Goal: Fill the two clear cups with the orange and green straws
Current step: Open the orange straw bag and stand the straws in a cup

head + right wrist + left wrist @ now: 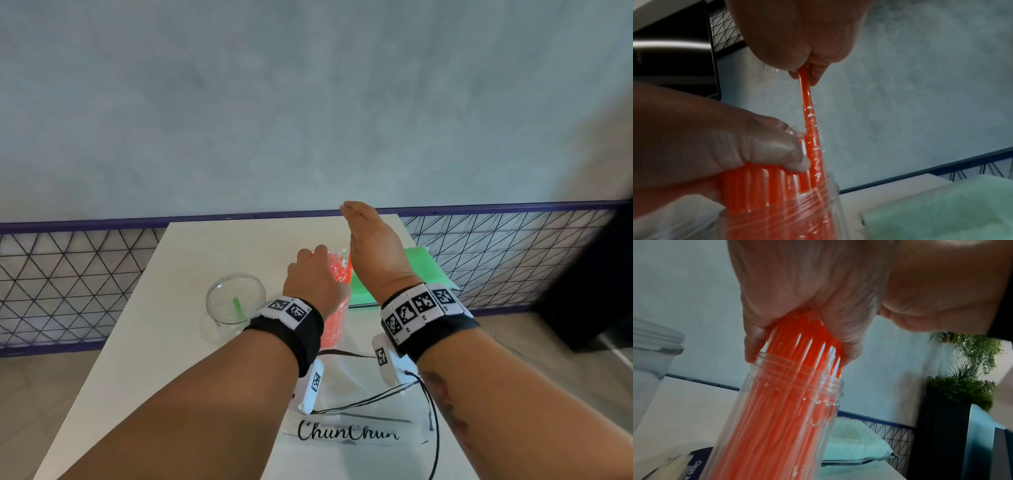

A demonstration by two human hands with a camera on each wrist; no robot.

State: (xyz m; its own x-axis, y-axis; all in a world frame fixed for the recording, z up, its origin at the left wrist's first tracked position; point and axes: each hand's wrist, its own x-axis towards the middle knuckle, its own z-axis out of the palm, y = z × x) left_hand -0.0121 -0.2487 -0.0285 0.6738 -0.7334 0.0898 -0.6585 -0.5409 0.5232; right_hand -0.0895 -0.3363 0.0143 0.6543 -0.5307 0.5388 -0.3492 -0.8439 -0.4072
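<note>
On the white table [212,246], the left hand [313,284] wraps the orange straws [789,410] standing in their clear cup [830,395], apparently bunching them to make room. The right hand [373,253] pinches one orange straw [810,123] above, seemingly feeding it into the bundle.

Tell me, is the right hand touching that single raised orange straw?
Touching. The right wrist view shows the right hand pinching the orange straw at its top end.

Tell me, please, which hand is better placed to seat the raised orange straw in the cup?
The right hand: it already pinches the raised orange straw, while the left hand grips the bundle of orange straws.
</note>
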